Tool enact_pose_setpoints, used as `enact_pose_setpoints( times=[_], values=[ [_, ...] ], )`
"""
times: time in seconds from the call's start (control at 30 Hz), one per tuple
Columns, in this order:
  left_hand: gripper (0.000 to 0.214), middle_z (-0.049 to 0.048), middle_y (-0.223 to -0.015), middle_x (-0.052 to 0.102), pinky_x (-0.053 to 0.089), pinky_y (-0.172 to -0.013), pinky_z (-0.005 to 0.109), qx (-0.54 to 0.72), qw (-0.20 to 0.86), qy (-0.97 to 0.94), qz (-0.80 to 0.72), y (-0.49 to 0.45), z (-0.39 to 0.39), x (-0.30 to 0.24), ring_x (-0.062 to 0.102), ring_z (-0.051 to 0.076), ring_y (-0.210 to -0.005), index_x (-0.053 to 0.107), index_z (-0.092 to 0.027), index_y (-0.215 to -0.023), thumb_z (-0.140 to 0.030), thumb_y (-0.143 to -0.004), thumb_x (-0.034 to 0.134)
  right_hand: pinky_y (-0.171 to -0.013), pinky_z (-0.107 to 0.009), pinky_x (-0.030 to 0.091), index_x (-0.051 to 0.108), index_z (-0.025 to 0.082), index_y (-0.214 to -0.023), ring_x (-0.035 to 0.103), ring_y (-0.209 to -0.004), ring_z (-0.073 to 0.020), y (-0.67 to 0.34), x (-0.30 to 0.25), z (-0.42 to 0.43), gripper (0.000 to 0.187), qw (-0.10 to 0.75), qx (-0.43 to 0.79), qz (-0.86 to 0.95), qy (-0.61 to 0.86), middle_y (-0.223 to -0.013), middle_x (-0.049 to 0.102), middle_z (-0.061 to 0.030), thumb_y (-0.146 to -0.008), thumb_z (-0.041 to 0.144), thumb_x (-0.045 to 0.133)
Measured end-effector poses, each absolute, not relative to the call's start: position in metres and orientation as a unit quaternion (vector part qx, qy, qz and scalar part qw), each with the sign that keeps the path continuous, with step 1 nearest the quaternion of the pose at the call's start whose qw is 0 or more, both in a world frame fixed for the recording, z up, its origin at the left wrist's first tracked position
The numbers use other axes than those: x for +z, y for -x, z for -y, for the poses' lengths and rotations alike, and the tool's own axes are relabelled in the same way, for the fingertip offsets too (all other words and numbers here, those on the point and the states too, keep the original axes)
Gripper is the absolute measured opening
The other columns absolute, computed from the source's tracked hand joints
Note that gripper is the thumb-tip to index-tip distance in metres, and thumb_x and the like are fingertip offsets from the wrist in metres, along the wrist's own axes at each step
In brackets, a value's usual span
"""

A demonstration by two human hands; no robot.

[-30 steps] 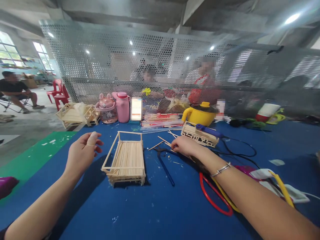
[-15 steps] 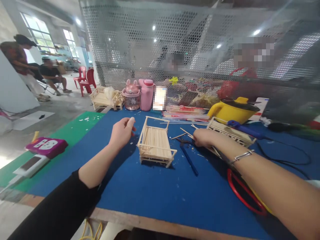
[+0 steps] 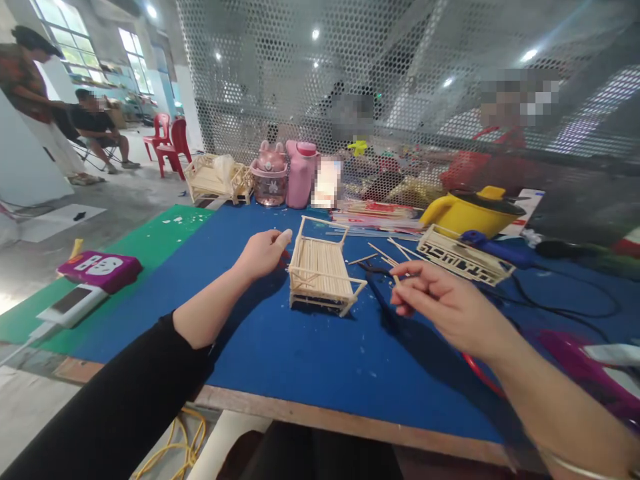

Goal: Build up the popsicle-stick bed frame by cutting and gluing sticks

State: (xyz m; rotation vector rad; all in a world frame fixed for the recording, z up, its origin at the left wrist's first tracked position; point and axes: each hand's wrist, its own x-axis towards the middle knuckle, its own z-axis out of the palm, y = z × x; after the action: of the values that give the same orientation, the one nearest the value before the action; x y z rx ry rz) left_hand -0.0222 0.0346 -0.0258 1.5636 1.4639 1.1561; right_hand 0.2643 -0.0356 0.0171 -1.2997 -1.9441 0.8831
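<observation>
On the blue mat (image 3: 300, 350) stands a small bed-like frame (image 3: 323, 267) made of pale wooden sticks, with raised rails. Just left of it is my left hand (image 3: 263, 253), fingers curled and thumb pressed against them; whatever they may hold is hidden. The thumb tip looks whitish. My right hand (image 3: 443, 300), to the frame's right, pinches a short wooden stick (image 3: 397, 281) between thumb and fingers. Dark-jawed pliers (image 3: 376, 270) lie between frame and right hand, their handles in shadow. Loose sticks (image 3: 383, 253) are scattered behind them.
A second stick piece (image 3: 465, 257) lies at right beside a blue glue gun (image 3: 493, 245) and its cord. Red scissor handles (image 3: 483, 375) show under my right forearm. Behind are a yellow pot (image 3: 470, 213), a pink bottle (image 3: 300, 175) and bundled sticks (image 3: 375, 212).
My right hand has come from the loose sticks toward me and now shows a short stick in its fingers. My left hand stays beside the frame. The camera view has shifted slightly.
</observation>
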Motion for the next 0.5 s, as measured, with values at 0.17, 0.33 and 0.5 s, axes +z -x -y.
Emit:
enact_pose_setpoints(
  times=[0.17, 0.33, 0.5],
  values=[
    [0.038, 0.0078, -0.067, 0.066, 0.04, -0.043, 0.026, 0.404, 0.402, -0.602, -0.559, 0.019, -0.038, -0.035, 0.055, 0.015, -0.044, 0.066, -0.016, -0.082, -0.051, -0.079, 0.051, -0.064, -0.025, 0.052, 0.053, 0.021, -0.103, 0.062, -0.067, -0.0118, -0.236, -0.001, 0.07, 0.023, 0.365, 0.461, 0.675, 0.445, -0.078, 0.063, -0.0006, -0.084, 0.032, 0.056],
    [0.04, 0.0069, -0.07, 0.065, 0.039, -0.044, 0.024, 0.393, 0.43, -0.586, -0.563, 0.022, -0.042, -0.04, 0.053, 0.013, -0.047, 0.066, -0.015, -0.084, -0.053, -0.078, 0.054, -0.062, -0.025, 0.051, 0.056, 0.018, -0.102, 0.06, -0.064, -0.0108, -0.231, -0.016, 0.074, 0.019, 0.308, 0.501, 0.67, 0.453, -0.074, 0.062, -0.0007, -0.088, 0.03, 0.051],
    [0.051, 0.0077, -0.075, 0.065, 0.041, -0.046, 0.025, 0.385, 0.474, -0.545, -0.575, 0.023, -0.042, -0.038, 0.056, 0.014, -0.052, 0.064, -0.014, -0.094, -0.06, -0.078, 0.051, -0.06, -0.024, 0.049, 0.058, 0.017, -0.104, 0.058, -0.059, -0.0097, -0.234, -0.021, 0.073, 0.021, 0.288, 0.477, 0.688, 0.465, -0.071, 0.061, 0.0, -0.087, 0.028, 0.05]
  ],
)
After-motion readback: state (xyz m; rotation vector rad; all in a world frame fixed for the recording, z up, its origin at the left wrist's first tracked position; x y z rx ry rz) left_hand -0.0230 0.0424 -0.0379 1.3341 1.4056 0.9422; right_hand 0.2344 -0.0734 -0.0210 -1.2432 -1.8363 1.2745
